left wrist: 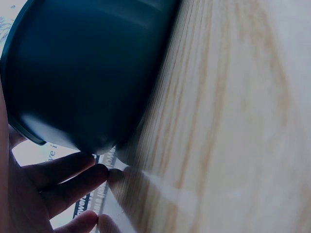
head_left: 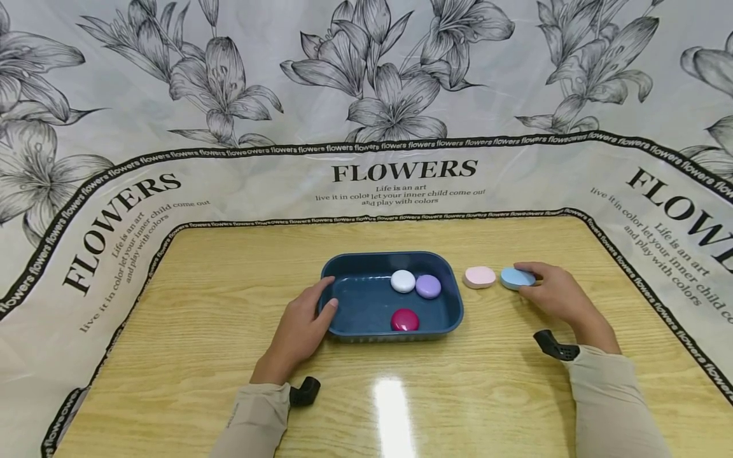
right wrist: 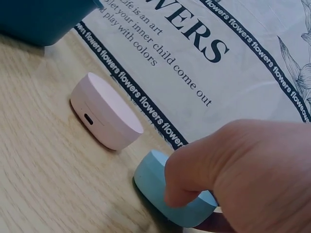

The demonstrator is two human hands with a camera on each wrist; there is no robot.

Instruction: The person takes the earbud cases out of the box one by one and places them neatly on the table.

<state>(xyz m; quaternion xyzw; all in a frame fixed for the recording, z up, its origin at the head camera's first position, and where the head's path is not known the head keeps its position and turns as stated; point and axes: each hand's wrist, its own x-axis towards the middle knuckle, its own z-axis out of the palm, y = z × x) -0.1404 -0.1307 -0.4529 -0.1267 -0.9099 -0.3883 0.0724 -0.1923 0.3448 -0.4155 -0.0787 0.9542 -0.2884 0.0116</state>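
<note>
A dark blue rectangular bin [head_left: 366, 335] stands on the table with a white round case [head_left: 403, 281], a purple round case [head_left: 428, 287] and a glossy magenta round case [head_left: 404, 320] inside. My left hand [head_left: 301, 324] holds the bin's left end at the rim; several of its fingers lie along the outer wall in the left wrist view. To the right of the bin, my right hand [head_left: 558, 294] pinches a light blue earbud case [right wrist: 154, 177] between thumb and fingers, at table level. Beside it sits a pink earbud case [right wrist: 104, 114], its charging port showing.
The wooden table [head_left: 217, 305] meets a floral-printed cloth [head_left: 401, 184] at the back and both sides. A bright light reflection [head_left: 392, 407] lies on the tabletop in front of the bin.
</note>
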